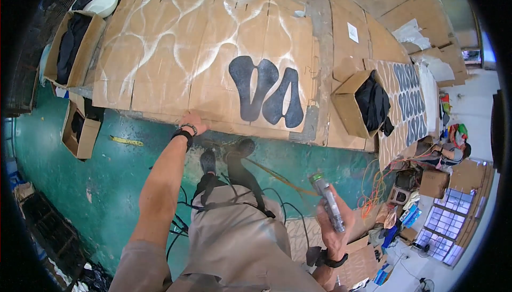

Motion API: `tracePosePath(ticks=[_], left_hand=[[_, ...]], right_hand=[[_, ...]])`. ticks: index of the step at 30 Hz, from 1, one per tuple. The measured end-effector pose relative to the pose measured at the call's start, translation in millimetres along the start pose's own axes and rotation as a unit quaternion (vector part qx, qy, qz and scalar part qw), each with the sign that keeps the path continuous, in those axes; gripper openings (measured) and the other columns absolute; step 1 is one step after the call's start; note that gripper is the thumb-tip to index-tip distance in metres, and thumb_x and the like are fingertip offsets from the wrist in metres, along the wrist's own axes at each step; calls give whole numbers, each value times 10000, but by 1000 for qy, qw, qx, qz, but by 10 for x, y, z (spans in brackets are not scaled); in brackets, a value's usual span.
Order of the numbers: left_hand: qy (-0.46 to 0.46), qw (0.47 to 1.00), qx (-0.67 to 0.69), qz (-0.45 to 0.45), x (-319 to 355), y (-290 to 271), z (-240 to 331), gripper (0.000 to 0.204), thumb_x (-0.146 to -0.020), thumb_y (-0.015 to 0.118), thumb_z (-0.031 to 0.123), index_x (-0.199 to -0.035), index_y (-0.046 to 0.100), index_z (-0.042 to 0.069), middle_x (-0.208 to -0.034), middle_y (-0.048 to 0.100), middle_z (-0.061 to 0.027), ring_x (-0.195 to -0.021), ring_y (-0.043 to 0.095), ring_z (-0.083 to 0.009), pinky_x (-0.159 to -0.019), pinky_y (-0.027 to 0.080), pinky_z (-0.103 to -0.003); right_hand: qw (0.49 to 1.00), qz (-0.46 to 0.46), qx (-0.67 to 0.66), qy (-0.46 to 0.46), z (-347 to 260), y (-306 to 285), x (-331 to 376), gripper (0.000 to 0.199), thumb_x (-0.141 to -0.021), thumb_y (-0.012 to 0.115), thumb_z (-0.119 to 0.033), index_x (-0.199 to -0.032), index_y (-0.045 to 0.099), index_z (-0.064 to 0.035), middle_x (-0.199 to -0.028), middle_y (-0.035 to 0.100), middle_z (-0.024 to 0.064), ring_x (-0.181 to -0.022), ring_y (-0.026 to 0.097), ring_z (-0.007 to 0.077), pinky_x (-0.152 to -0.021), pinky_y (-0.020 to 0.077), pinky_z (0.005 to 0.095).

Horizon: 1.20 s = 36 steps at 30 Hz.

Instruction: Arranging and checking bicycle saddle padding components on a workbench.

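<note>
My left hand [193, 122] rests with its fingers on the near edge of a brown cardboard sheet [165, 73] that covers the work table. White wavy outlines run across that sheet. Two pairs of black insole-shaped pieces lie at its right: a larger pair [246, 87] and a smaller pair [284, 100], each joined by a narrow bridge. Away from the table, at my right side, my right hand [338, 217] is closed around a grey cylindrical tool [328, 201] with a green end. The tool's exact kind is not clear.
Open boxes of black pieces stand at the table's left end [80, 47] and right side [358, 103]. Beyond the right box lies a patterned board [408, 100] with several dark pieces. Hoses [376, 185] trail over the green floor [128, 169]. Another person [450, 153] is far right.
</note>
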State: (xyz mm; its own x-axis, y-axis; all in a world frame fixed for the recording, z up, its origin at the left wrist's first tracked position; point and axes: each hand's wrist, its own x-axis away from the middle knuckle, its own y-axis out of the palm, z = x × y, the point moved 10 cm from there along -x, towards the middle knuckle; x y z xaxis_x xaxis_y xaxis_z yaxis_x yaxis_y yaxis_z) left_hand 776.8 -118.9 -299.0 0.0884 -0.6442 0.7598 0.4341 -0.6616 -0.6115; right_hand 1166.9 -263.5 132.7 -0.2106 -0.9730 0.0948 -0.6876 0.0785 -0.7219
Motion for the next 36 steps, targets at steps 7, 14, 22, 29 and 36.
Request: tracePosePath(ticks=[7, 14, 22, 29, 36], left_hand=[[-24, 999, 10, 30, 75, -102, 62, 931, -760, 817, 556, -1409, 512, -38, -1472, 496, -284, -1368, 498, -415, -1132, 453, -465], [-26, 998, 25, 42, 91, -118, 63, 930, -755, 822, 548, -1408, 512, -37, -1463, 498, -296, -1348, 519, -408, -1119, 463, -457], [-21, 999, 34, 16, 53, -62, 35, 987, -755, 819, 540, -1463, 462, -47, -1459, 499, -294, -1354, 514, -413, -1136, 453, -452], [-25, 999, 40, 26, 58, -94, 2, 924, -772, 811, 540, -1436, 514, -29, -1463, 504, -285, -1371, 499, -409, -1140, 448, -461], [11, 1000, 8, 24, 60, -99, 97, 920, -777, 794, 577, -1423, 536, -26, -1460, 525, -273, -1379, 493, -401, -1139, 448, -459]], right_hand=[[993, -108, 41, -32, -174, 216, 52, 520, -806, 767, -29, -1309, 664, 55, -949, 718, 183, -790, 686, 298, -760, 543, 362], [999, -54, 7, 1, -203, 273, -158, 517, -849, 773, -67, -1333, 646, 62, -939, 710, 180, -804, 676, 258, -773, 541, 362], [997, -45, 9, -58, -400, 329, -252, 521, -862, 767, -90, -1342, 639, 65, -925, 697, 162, -800, 664, 227, -773, 535, 342], [990, -85, 19, -110, -465, 364, -142, 536, -810, 766, 5, -1331, 652, 50, -901, 696, 157, -767, 667, 228, -740, 537, 339], [991, -81, 6, -110, -444, 332, 90, 516, -815, 733, -29, -1326, 677, 10, -941, 723, 124, -812, 675, 190, -766, 546, 323]])
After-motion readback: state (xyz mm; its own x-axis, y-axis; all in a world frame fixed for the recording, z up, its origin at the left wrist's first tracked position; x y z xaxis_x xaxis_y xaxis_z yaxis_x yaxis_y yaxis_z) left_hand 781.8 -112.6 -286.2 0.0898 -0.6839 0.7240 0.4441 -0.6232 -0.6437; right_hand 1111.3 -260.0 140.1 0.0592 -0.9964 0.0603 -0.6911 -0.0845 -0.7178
